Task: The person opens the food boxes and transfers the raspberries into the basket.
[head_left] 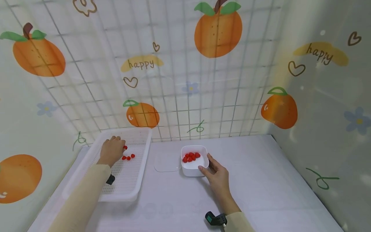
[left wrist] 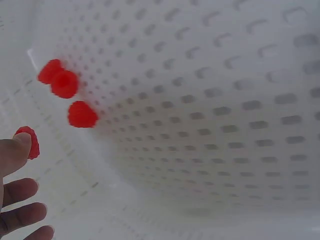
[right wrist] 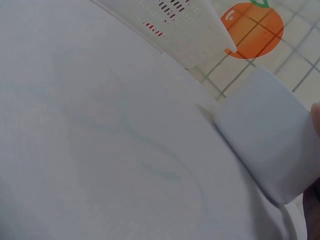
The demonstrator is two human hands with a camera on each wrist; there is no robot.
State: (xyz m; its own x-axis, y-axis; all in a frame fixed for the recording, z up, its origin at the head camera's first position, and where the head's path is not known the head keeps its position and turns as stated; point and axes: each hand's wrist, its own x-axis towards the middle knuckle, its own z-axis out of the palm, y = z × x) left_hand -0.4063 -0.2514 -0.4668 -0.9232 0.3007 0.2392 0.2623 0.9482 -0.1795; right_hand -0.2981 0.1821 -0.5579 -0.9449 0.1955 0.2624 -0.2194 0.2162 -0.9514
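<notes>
My left hand (head_left: 112,150) is over the white perforated basket (head_left: 146,161) and pinches a red raspberry (left wrist: 33,143) between thumb and fingertip. On the basket floor below it lie three more raspberries (head_left: 128,158), two of them touching in the left wrist view. In the middle of the table stands a small white square container (head_left: 193,173), with several raspberries (head_left: 189,157) gathered toward its back inside. My right hand (head_left: 218,181) grips this container at its right side, thumb at the front rim and fingers behind. The right wrist view shows the container's plain outer wall and little of the hand.
A clear flat lid (head_left: 166,166) lies on the table between basket and container. White cloth (head_left: 261,180) covers the table. Behind it rises a wire grid (head_left: 176,109) under a sheet printed with oranges. Each wrist wears a small black device (head_left: 215,219).
</notes>
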